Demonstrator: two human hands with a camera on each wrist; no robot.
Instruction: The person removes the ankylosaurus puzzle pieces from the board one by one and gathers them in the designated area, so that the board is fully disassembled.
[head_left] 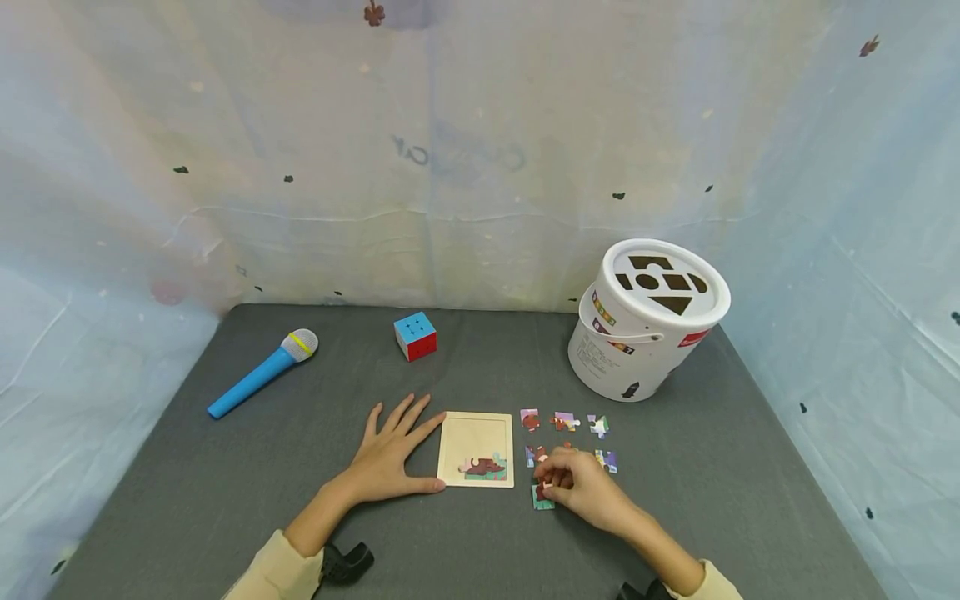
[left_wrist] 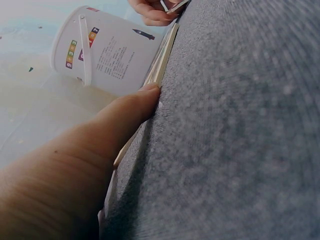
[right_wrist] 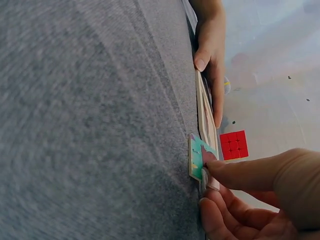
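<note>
A square wooden puzzle tray (head_left: 475, 433) lies on the grey table, with joined picture pieces (head_left: 486, 467) in its lower right corner. My left hand (head_left: 392, 462) is spread flat beside it, thumb and forefinger touching the tray's left edge. To the right of the tray, my right hand (head_left: 585, 487) pinches a green and brown puzzle piece (right_wrist: 196, 157) between thumb and fingers; in the right wrist view the piece stands tilted up at one side. Several loose puzzle pieces (head_left: 565, 422) lie in rows beyond the right hand, some partly hidden by it.
A white lidded bucket (head_left: 630, 333) with shape holes stands at the back right. Behind the tray sits a puzzle cube (head_left: 416, 336) with blue and red faces. A blue toy microphone (head_left: 262, 374) lies at the left. Pale sheeting hangs round the table (head_left: 450, 550).
</note>
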